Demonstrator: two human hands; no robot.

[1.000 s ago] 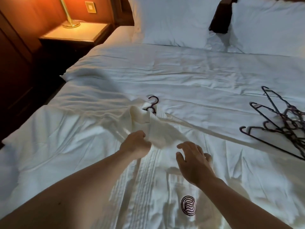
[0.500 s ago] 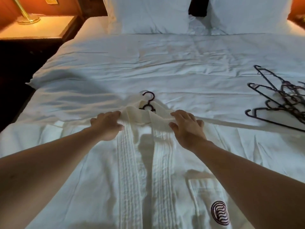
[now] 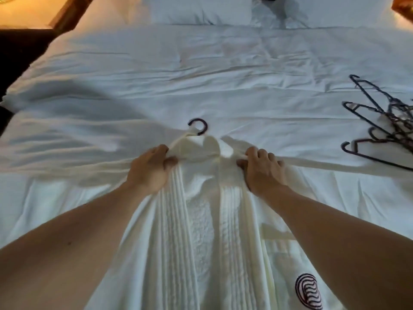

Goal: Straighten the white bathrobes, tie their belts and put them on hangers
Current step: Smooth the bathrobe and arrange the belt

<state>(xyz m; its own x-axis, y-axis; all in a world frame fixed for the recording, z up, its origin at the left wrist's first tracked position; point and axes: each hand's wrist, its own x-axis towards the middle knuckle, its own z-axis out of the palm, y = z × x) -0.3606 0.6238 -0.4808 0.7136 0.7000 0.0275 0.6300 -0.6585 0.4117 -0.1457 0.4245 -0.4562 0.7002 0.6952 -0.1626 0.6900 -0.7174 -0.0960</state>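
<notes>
A hotel bedroom. Beyond the left hand [image 3: 149, 171] and right hand [image 3: 262, 170] stretches a wide bed [image 3: 201, 70] in white linen with pillows [image 3: 201, 7] at its far end, a lamplit wooden nightstand [image 3: 24, 16] far left, and a monogrammed bathrobe [image 3: 201, 242].

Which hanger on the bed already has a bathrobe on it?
The hanger whose dark hook pokes out above the bathrobe collar, between both hands. The other hangers lie bare in a tangled pile at the right.
</notes>
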